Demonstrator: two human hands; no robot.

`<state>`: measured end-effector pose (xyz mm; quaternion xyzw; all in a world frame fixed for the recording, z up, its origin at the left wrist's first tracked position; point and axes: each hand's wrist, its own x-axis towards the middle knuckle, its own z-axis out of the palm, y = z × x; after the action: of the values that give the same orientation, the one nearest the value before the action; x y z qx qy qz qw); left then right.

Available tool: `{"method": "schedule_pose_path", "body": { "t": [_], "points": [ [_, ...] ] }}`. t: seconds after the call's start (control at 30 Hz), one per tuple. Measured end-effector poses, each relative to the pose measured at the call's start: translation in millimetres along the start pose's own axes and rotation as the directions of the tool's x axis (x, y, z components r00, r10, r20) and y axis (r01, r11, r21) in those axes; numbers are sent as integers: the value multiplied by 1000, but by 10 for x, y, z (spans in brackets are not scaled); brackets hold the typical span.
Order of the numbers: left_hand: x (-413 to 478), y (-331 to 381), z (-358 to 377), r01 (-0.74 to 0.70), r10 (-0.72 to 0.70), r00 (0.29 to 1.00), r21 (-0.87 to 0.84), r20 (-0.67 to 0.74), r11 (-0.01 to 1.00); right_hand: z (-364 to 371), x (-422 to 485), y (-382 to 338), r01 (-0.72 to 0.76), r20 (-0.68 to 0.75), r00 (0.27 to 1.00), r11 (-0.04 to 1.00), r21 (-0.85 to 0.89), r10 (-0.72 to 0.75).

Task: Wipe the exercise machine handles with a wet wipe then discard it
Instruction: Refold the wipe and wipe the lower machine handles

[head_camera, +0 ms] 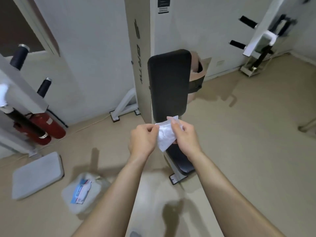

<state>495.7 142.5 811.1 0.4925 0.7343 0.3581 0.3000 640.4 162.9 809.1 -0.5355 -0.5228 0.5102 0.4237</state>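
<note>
A white wet wipe [165, 135] is held in front of me, above the machine's seat. My left hand [142, 140] pinches its left edge and my right hand [185, 135] grips its right side, the sheet partly unfolded between them. The exercise machine has black handles on its left arm, an upper handle [18, 56] and a lower handle [44, 87]. On the right arm are two more black handles [248, 21] [237, 44]. The black back pad [169, 82] stands upright straight ahead.
A pack of wet wipes in a clear plastic bag [83, 192] lies on the floor at lower left, beside a grey mat [37, 175]. Two red fire extinguishers [49, 125] lie by the left wall. A brown bin [197, 72] stands behind the back pad.
</note>
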Motion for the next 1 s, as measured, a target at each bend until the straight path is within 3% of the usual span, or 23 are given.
{"method": "schedule_pose_path", "body": {
  "t": [0.1,0.2,0.27,0.4,0.47,0.7,0.87,1.0],
  "points": [
    [-214,272,431,-113,121,990,109,-68,988,-555,-62,168,43,-71,996,996,-73,-48],
    [-427,546,951,-161,161,983,13,-91,987,-1195,-107,297,78,-119,989,992,-98,-90],
    [-566,708,1339,-139,138,990,-67,-18,988,-1637,-127,345,99,-117,987,992,-73,-107],
    [-824,1170,2084,-248,266,957,-150,114,957,-2437,-60,385,118,-74,988,977,-177,-132],
    [-881,1392,2351,-205,240,960,-220,146,954,-2781,14,377,97,-37,993,968,-231,-109],
    [-404,1995,3018,-160,190,949,-136,253,978,-3755,529,409,97,-44,991,916,-389,-124],
    [337,2602,3565,-57,185,888,-299,420,953,-4498,1186,496,10,119,993,991,-136,6],
    [1068,3130,4080,-51,211,888,-369,408,928,-5038,1880,427,-66,206,976,998,-14,67]
  ]
}}
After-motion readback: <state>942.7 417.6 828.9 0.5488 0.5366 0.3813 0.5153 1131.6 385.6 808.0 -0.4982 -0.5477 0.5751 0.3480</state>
